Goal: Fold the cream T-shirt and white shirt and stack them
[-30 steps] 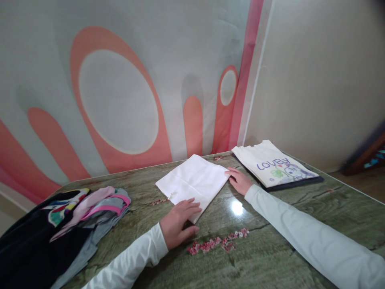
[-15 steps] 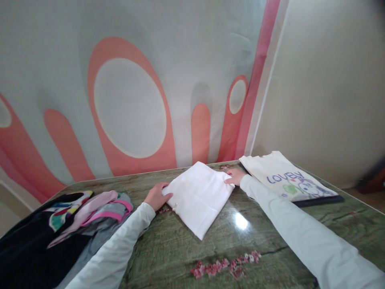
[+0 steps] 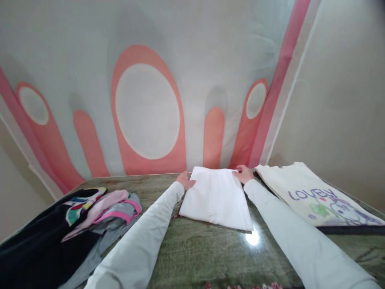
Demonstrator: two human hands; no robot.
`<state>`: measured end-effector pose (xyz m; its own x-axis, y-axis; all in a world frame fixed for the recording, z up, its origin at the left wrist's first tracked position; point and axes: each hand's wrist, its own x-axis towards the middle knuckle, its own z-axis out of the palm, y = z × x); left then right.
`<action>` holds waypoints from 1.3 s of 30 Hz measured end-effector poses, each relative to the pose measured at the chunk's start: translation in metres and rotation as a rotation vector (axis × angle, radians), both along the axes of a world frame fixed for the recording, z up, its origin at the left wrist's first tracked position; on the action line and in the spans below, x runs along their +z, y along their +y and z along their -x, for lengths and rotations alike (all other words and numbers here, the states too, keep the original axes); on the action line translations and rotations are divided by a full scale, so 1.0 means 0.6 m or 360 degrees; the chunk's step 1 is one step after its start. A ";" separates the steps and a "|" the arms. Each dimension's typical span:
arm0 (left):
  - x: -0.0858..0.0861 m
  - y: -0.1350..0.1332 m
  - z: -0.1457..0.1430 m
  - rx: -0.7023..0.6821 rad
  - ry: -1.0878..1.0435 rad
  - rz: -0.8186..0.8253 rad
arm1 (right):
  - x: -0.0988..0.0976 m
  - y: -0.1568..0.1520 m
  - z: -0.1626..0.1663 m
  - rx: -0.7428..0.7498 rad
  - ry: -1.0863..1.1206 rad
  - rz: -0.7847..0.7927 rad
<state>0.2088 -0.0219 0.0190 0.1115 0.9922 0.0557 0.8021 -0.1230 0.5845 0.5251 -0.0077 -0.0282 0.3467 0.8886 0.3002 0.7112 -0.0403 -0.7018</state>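
Neatly folded, white cloth (image 3: pixel 214 198) lies between the fingers (image 3: pixel 240 174).

The folded white garment (image 3: pixel 216 196) is smooth, matt cloth; small shiny buttons (image 3: pixel 210 218) sit at its near edge. The table (image 3: pixel 183 253) has a wood-grain top, smooth and glossy, reflecting light. The clothes pile (image 3: pixel 36 233), left, and lettered garment (image 3: pixel 294 184), right, are matt cloth. The sleeves (image 3: pixel 144 245) are creased, matt cloth.

A gray wall covering (image 3: pixel 192 28) with coral arches (image 3: pixel 214 136), pale ovals (image 3: pixel 147 112) and pink borders (image 3: pixel 284 60) rises behind a wood-grain tabletop (image 3: pixel 192 253); pink blossoms (image 3: pixel 274 285) show on its near part.
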 end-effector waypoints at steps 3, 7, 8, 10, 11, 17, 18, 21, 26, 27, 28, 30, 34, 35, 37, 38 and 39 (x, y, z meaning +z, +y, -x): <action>0.003 0.044 -0.024 0.0039 -0.0061 -0.0031 | -0.008 -0.003 -0.006 -0.0039 0.0073 -0.0037; 0.006 0.074 -0.045 0.0070 -0.0180 -0.0014 | -0.010 -0.003 -0.007 0.0027 0.0168 -0.0078; 0.006 0.079 -0.049 0.0081 -0.0219 0.0005 | -0.010 -0.002 -0.006 0.0060 0.0195 -0.0075; 0.009 0.085 -0.055 0.0097 -0.0316 0.0057 | -0.009 0.002 -0.006 0.0125 0.0262 -0.0063; 0.012 0.087 -0.057 0.0098 -0.0375 0.0087 | -0.009 0.003 -0.006 0.0153 0.0306 -0.0059; 0.046 0.077 -0.070 -0.0130 -0.0824 0.0378 | 0.012 -0.007 0.004 0.0367 0.0680 -0.0040; 0.054 0.071 -0.071 -0.0209 -0.0891 0.0452 | 0.020 -0.014 0.007 0.0416 0.0741 -0.0036; 0.083 0.050 -0.071 -0.0436 -0.1050 0.0641 | 0.056 -0.045 0.020 0.0554 0.0871 -0.0022; 0.153 -0.021 -0.041 -0.0761 -0.1272 0.0746 | 0.158 -0.146 0.043 0.0944 0.1315 -0.0066; 0.171 -0.044 -0.028 -0.0869 -0.1329 0.0722 | 0.181 -0.176 0.047 0.1036 0.1357 -0.0067; 0.188 -0.071 -0.012 -0.0966 -0.1353 0.0697 | 0.205 -0.209 0.051 0.1122 0.1375 -0.0061; 0.219 -0.133 0.026 -0.1067 -0.1315 0.0617 | 0.246 -0.285 0.059 0.1281 0.1341 -0.0008; 0.252 -0.271 0.100 -0.1401 -0.0924 0.0812 | 0.284 -0.447 0.087 0.1673 0.1032 0.0466; 0.252 -0.303 0.114 -0.1560 -0.0759 0.0978 | 0.281 -0.484 0.096 0.1782 0.0942 0.0660; 0.240 -0.358 0.133 -0.1792 -0.0492 0.1206 | 0.266 -0.543 0.114 0.2028 0.0679 0.0948; 0.230 -0.379 0.140 -0.1890 -0.0395 0.1286 | 0.254 -0.564 0.120 0.2166 0.0521 0.1059; 0.217 -0.396 0.145 -0.1948 -0.0345 0.1325 | 0.243 -0.579 0.125 0.2285 0.0386 0.1131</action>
